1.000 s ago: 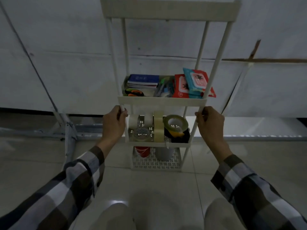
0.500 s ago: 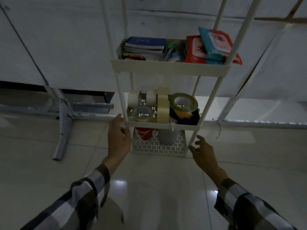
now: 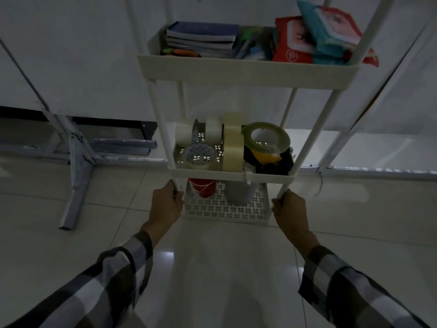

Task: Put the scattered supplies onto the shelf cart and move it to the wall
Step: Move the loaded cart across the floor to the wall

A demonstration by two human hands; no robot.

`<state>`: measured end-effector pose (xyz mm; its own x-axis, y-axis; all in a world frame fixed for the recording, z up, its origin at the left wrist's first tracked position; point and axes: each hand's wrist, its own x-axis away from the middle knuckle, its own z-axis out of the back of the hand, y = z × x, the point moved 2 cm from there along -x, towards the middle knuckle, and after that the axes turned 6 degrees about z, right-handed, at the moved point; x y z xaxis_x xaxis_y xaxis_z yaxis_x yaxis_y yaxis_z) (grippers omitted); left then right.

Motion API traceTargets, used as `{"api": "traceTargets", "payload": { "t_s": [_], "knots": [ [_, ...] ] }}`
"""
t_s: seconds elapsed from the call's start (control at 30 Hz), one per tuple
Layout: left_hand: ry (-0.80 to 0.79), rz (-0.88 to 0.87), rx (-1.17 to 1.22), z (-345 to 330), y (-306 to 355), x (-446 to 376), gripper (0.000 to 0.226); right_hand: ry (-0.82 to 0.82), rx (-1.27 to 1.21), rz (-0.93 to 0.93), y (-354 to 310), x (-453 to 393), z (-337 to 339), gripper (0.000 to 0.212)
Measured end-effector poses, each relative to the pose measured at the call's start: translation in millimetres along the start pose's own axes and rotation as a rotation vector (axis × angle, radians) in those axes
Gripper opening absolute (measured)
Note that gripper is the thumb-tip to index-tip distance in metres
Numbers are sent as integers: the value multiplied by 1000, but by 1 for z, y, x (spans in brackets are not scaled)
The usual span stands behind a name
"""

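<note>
Against the wall [image 3: 71,55], on the tiled floor [image 3: 224,268]: white cart [image 3: 248,72], upright. Upper tray: stacked notebooks [image 3: 203,37], pens, red and teal packets [image 3: 314,34]. Middle tray: tape rolls [image 3: 233,142], several on edge, one green-rimmed roll leaning. Bottom tray: red cup [image 3: 202,189], grey cup [image 3: 240,192]. Left hand [image 3: 165,207] closed around front left post below the middle tray; right hand [image 3: 289,210] closed around front right post. Plaid sleeves. Metal frame [image 3: 78,166] left of the cart.

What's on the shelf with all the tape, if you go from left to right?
White tape roll → clear tape roll lying flat → another white roll → tall beige roll standing on edge → big green roll tilted on some black stuff.
</note>
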<state>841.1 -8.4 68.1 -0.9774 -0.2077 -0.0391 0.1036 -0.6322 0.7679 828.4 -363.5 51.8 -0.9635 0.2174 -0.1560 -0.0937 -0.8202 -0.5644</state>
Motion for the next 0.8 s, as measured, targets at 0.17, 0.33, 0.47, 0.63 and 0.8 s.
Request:
{"api": "traceTargets", "payload": {
  "t_s": [0.17,0.33,0.47,0.63,0.8],
  "knots": [
    [-6,-21,-18,-1,3,-15,4,-22,-18,-5,-6,-11,1,14],
    [-18,-37,-12,-7,3,-23,5,-23,-7,-17,-14,-20,6,18],
    [3,-35,-12,-10,1,-31,9,-20,-2,-8,-16,-26,6,21],
    [-1,-44,-12,-14,0,-39,8,-19,-1,-21,-15,-35,4,19],
    [22,-70,-12,-14,2,-39,8,-26,-14,-35,-16,-37,6,20]
  ]
}}
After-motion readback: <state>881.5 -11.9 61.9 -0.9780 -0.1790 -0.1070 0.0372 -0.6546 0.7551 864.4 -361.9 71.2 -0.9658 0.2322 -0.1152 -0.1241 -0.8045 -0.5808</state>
